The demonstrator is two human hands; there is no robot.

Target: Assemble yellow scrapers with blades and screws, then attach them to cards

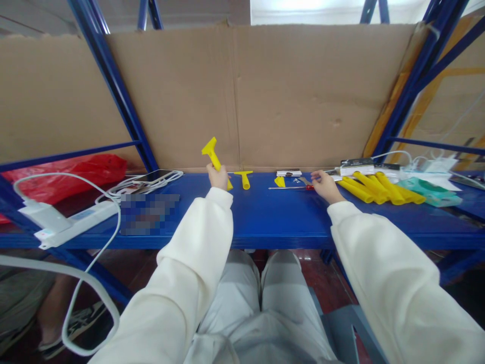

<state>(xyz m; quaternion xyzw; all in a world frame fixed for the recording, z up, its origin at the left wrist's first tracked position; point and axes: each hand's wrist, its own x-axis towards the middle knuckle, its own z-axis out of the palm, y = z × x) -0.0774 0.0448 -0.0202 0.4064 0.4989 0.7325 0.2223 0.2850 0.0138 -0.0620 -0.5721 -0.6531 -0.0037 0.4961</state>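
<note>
My left hand (217, 177) is closed around the handle of a yellow T-shaped scraper (212, 150), holding it raised with its wide head up. Beside it on the blue table, a second yellow T-shaped scraper (245, 181) lies flat. My right hand (325, 185) has its fingers curled together just above the red handle of a screwdriver (290, 188); whatever is between the fingertips is too small to tell. Near those fingers lie small silvery pieces (297, 180), a small yellow piece (279, 181) and a white-and-black pack (288, 173).
Several yellow tubes (379, 189) lie right of my right hand, by a green plastic bag (432, 192). At left are a power strip (76, 222), white cables, a phone (153, 176) and a red bag (71, 177). Cardboard (303, 96) stands behind the blue table (280, 217).
</note>
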